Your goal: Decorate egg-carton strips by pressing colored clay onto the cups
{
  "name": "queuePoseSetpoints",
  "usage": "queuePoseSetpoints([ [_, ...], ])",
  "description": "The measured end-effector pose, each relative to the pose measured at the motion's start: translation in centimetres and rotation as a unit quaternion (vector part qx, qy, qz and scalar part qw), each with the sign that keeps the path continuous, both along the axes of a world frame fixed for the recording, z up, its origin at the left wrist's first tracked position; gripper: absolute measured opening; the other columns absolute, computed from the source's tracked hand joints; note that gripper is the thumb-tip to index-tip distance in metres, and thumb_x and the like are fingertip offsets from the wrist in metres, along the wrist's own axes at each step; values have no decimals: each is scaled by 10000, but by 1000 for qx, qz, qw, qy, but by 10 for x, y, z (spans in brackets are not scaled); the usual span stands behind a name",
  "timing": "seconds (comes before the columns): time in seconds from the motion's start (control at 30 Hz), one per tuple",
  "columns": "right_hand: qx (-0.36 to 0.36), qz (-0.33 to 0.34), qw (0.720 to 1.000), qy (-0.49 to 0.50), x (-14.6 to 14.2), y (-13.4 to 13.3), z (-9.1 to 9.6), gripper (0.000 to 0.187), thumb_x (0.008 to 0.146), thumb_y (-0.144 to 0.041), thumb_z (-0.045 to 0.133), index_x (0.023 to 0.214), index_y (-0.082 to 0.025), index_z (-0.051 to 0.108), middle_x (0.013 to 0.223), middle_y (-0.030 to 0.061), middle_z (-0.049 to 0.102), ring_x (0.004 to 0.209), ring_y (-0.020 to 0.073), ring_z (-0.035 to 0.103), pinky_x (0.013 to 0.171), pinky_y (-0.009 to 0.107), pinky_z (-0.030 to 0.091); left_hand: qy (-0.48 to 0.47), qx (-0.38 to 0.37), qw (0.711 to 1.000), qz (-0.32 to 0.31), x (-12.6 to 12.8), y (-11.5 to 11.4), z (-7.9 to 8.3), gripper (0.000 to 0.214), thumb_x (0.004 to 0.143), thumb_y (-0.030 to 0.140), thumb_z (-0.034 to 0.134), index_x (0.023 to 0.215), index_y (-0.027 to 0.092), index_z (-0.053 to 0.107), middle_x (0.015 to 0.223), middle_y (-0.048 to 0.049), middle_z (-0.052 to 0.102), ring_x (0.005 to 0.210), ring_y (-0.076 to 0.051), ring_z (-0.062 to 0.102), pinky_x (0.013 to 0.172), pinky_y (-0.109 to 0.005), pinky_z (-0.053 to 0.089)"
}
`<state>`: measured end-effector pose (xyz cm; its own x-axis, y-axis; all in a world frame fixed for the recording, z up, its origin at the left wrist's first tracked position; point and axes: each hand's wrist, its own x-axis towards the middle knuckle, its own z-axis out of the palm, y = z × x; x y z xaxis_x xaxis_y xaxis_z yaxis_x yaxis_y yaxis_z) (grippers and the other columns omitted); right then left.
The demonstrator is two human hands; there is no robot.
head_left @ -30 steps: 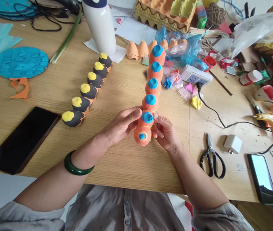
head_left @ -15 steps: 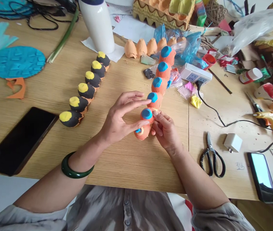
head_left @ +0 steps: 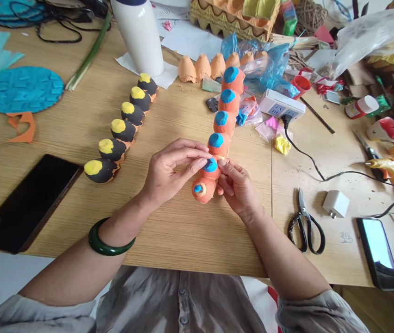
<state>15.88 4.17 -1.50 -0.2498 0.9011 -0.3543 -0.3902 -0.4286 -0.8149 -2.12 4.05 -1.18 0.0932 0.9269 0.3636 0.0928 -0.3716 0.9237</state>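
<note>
An orange egg carton strip (head_left: 225, 125) runs away from me, its rounded cups topped with blue clay. My right hand (head_left: 237, 182) grips the near part of this strip from the right, thumb and fingers closed on its edge. Over the second-nearest cup, my left hand (head_left: 172, 171) has its thumb and fingertips pinched together at the blue clay (head_left: 210, 164). The nearest cup carries only a small blue dab (head_left: 198, 188) beside a pale ring. To the left lies another strip of black cups (head_left: 123, 131) with yellow tops.
A dark tablet (head_left: 30, 201) lies at left, and scissors (head_left: 306, 226) and a phone (head_left: 379, 252) at right. Beyond the strip are a white bottle (head_left: 139, 39), a bare carton strip (head_left: 203, 67) and a power strip (head_left: 282, 105) whose cable crosses the right side.
My left thumb and fingers have come together from a spread pose, onto the second cup's blue clay. The strip's far end has swung slightly left; my right hand still grips it.
</note>
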Motion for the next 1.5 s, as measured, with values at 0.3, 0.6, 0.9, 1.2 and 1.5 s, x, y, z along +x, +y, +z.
queuePoseSetpoints([
  [0.3,-3,1,1000,8,0,0,1,378,744,-497,910,776,-194,686,447,-132,440,371,35,217,393,210,393,80,81,993,-4,-2,3,1,137,938,269,765,1051,287,841,1173,-49,770,1138,-204,728,1071,-379,600],
  [0.6,-14,-4,1000,7,1,3,0,371,756,-509,894,790,-197,697,474,-125,468,370,33,199,394,220,394,15,13,1000,-4,-1,0,0,132,925,349,781,967,231,820,1132,-67,743,1110,-209,726,947,-347,669],
  [0.9,-10,-2,1000,13,1,3,-2,366,743,-507,901,780,-200,706,435,-133,449,364,36,199,396,217,393,68,61,996,11,0,1,1,151,927,307,778,1058,263,838,1154,-50,768,1090,-198,736,957,-337,662],
  [1.2,-16,-1,1000,13,1,3,-2,369,740,-501,907,778,-201,695,444,-130,472,367,33,215,399,212,392,177,161,968,75,-3,1,-2,24,927,290,787,927,299,809,1037,-14,783,946,-189,728,920,-370,608],
  [1.5,-16,2,1000,24,1,4,-1,410,699,-517,929,769,-195,685,444,-125,508,350,25,213,387,213,382,110,121,980,112,0,-1,-3,57,961,279,753,959,247,800,1034,-18,779,971,-165,747,902,-320,645],
])
